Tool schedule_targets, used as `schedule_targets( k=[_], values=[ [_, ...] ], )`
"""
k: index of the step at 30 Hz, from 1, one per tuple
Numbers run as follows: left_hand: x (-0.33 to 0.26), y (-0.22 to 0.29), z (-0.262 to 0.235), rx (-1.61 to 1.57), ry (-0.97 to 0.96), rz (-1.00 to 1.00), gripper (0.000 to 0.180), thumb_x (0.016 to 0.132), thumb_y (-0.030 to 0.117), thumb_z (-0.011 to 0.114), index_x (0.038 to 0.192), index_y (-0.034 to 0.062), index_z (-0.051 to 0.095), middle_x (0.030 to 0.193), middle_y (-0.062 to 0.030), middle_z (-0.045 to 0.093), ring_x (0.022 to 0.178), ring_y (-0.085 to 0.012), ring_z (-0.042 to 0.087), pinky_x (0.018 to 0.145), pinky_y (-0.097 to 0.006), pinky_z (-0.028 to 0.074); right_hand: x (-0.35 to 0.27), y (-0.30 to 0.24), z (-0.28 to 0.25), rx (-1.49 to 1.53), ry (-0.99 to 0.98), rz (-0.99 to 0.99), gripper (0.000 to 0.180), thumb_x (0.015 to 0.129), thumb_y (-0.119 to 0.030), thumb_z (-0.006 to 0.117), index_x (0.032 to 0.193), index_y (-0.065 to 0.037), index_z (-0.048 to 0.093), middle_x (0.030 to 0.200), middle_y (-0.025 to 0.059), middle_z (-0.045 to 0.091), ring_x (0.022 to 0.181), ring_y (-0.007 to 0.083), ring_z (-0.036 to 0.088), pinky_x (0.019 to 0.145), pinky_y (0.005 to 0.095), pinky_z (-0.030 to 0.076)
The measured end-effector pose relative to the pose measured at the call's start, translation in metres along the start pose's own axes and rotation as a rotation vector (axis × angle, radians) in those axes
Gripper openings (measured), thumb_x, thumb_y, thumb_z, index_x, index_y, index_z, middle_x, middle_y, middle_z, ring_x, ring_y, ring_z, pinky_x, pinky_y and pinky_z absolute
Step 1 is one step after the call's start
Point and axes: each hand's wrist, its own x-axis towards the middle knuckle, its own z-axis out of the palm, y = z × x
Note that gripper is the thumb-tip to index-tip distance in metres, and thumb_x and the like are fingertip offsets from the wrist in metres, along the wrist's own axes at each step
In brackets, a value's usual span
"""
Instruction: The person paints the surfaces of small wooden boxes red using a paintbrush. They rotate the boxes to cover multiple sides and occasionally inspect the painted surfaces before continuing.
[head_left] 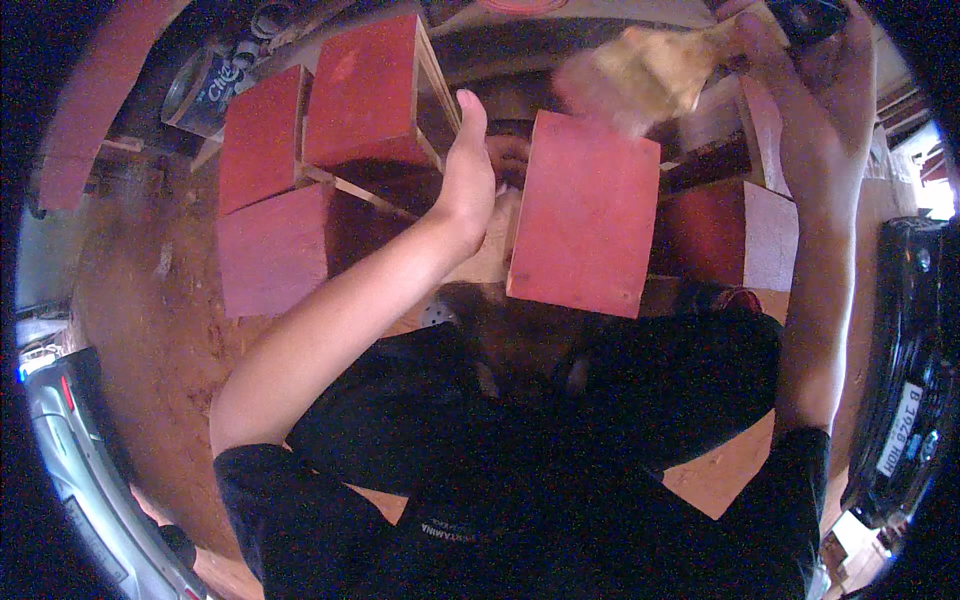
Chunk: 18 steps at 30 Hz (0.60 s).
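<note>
A red-painted wooden box (585, 215) is in front of me, its flat red face toward me and a bare wood edge on its left. My left hand (470, 185) is at that left side, thumb raised; its other fingers go behind the box, mostly hidden, and seem to grip it. At the upper right, my right hand (805, 100) is closed round a wide paintbrush (650, 78). The brush's pale bristles, reddish at the tip, are blurred by motion just above the box's top edge.
Several more painted boxes stand around: two red ones, a tall box (365, 95) and a lower box (262, 140), above a pinkish box (275, 245) at left, and another box (770, 235) at right. A can (200, 95) lies far left. Parked vehicles, one silver (95, 490), one dark (905, 370), flank me.
</note>
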Motion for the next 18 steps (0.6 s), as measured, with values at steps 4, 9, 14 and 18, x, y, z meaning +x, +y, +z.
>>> schedule_targets(
  k=[4,9,14,18],
  values=[
    [0.01,-0.004,0.001,-0.24,-0.072,-0.13,0.098,0.082,0.083,0.013,0.077,0.0003,0.065,0.075,-0.0087,0.064,0.068,-0.0161,0.056,0.068,-0.028,0.044,-0.009,-0.016,0.013,0.289,-0.265,0.21,0.06,0.083,0.005,0.063,0.134,-0.003,0.033,0.11,0.009,0.051,0.095,0.0134,0.057,0.078,0.0277,0.051],
    [0.008,0.001,0.006,-0.219,-0.038,-0.077,0.099,0.083,0.081,0.011,0.085,-0.0009,0.065,0.079,-0.0098,0.065,0.068,-0.0158,0.057,0.071,-0.03,0.045,-0.012,-0.036,0.03,0.261,-0.306,0.367,0.064,0.082,0.004,0.066,0.135,-0.001,0.032,0.123,0.0114,0.043,0.1,0.0158,0.056,0.084,0.0291,0.05],
    [0.0,0.004,0.009,-0.132,-0.008,-0.005,0.099,0.082,0.082,0.008,0.074,0.0016,0.065,0.075,-0.0082,0.066,0.071,-0.0175,0.057,0.076,-0.029,0.041,0.009,-0.029,0.006,-0.07,-0.171,0.055,0.061,0.084,0.002,0.064,0.136,-0.005,0.033,0.12,0.0095,0.043,0.084,0.0139,0.057,0.078,0.0274,0.049],
    [0.002,0.003,0.005,-0.105,-0.062,-0.054,0.098,0.083,0.081,0.007,0.071,0.0026,0.065,0.072,-0.007,0.065,0.068,-0.0171,0.056,0.074,-0.03,0.04,0.007,-0.021,-0.005,-0.006,-0.023,0.208,0.042,0.085,-0.001,0.063,0.123,-0.003,0.046,0.105,0.0086,0.057,0.084,0.0158,0.061,0.073,0.0276,0.051]
  ],
)
